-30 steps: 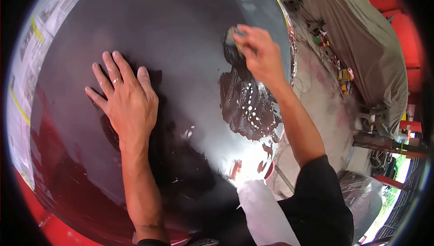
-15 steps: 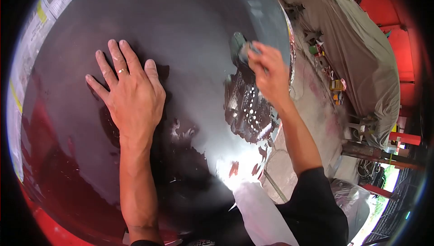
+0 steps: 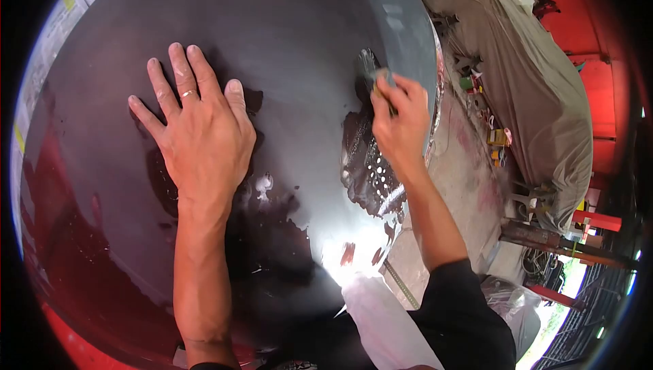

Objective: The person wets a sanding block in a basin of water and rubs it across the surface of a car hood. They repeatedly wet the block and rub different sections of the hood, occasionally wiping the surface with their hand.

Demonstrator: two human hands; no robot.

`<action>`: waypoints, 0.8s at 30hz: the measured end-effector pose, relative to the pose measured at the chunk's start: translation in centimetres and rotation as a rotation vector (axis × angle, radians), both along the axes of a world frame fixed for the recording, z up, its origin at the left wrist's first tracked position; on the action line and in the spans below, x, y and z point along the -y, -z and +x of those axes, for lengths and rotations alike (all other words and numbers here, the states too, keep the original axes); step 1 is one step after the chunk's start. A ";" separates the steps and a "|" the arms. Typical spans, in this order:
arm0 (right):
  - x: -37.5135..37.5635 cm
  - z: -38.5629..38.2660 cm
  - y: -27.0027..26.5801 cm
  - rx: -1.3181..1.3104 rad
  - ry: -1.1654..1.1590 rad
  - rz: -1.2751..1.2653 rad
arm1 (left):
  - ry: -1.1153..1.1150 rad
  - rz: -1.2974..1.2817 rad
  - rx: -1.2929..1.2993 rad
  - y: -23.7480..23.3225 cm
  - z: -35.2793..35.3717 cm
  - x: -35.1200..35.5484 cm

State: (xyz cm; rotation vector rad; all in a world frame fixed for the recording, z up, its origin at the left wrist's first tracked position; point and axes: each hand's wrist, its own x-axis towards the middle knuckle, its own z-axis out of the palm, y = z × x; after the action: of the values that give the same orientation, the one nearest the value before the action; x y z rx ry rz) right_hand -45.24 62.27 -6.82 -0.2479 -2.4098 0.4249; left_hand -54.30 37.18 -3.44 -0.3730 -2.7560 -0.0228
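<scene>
A large, curved, glossy dark panel (image 3: 292, 118), which looks like car bodywork, fills the middle of the head view. My left hand (image 3: 204, 132) lies flat on it with fingers spread and a ring on one finger. At the panel's right side, my right hand (image 3: 401, 122) is closed round a small greyish sanding pad (image 3: 382, 79), pressed near the surface and mostly hidden by the fingers. Just below that hand is a wet patch (image 3: 364, 166) with white bubbles. Wet streaks also show above the pad, and dark wet marks surround my left hand.
Taped newspaper (image 3: 51, 50) runs along the panel's left edge. To the right, a grey cover (image 3: 524, 98) drapes over something large beyond the concrete floor (image 3: 469, 166). Small containers (image 3: 498, 137) stand beside it. A white cloth (image 3: 384, 322) hangs at my front.
My right hand has shifted slightly left and down with the pad. My left hand stays flat in nearly the same place. The view has tilted a little.
</scene>
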 end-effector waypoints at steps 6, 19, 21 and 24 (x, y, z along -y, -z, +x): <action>0.1 1.3 1.0 0.016 0.032 -0.122 | 0.008 0.003 -0.003 0.3 0.2 -0.1; -1.2 -2.8 -1.1 0.072 -0.052 -0.301 | -0.002 -0.013 0.042 -0.2 0.2 0.2; -0.7 -1.1 -0.8 0.077 -0.050 -0.202 | -0.001 -0.018 0.044 -0.1 0.4 0.1; -0.4 0.5 0.1 0.065 -0.020 -0.169 | -0.017 -0.029 0.028 0.0 -0.1 0.1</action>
State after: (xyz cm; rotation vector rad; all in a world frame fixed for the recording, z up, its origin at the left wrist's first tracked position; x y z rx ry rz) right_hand -44.72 62.63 -6.92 -0.3161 -2.4436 0.6395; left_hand -54.43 37.04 -3.43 -0.3594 -2.7901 0.0162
